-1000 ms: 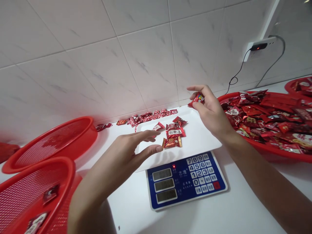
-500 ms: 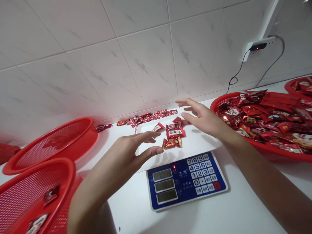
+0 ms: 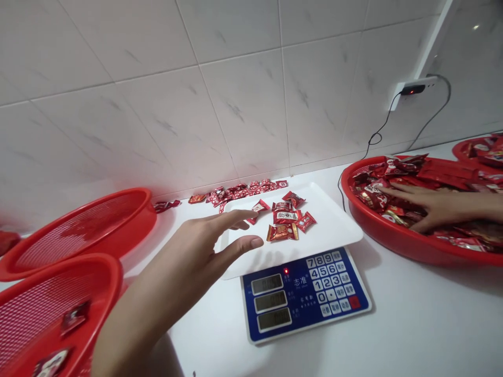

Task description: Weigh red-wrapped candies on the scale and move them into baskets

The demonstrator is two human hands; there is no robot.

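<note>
"See that right hand (image 3: 442, 205) go?"

"Yes. It has left the white tray (image 3: 334, 222) and now lies flat on the heap in the red basket (image 3: 387, 238), fingers spread wide. Whether it has hold of anything under there, I can't tell from here."

"And the packet it was carrying a moment ago?"

"Let go, it seems. Nothing shows in that hand now, and there's one more on the tray."

"How do they look?"

"About six red foil packets (image 3: 286, 220) in a loose cluster near the middle of the tray, lying flat at odd angles, one with gold edges nearest the front."

"The left hand (image 3: 204, 251)?"

"Hovering over the tray's near edge, fingers and thumb apart, holding nothing. It's just short of the packets, not touching them."

"Is the tray on that scale (image 3: 304, 296)?"

"It is, and the scale sits on the desk (image 3: 416, 319). Its red light is on, but the digits are too small to read from here."
</note>
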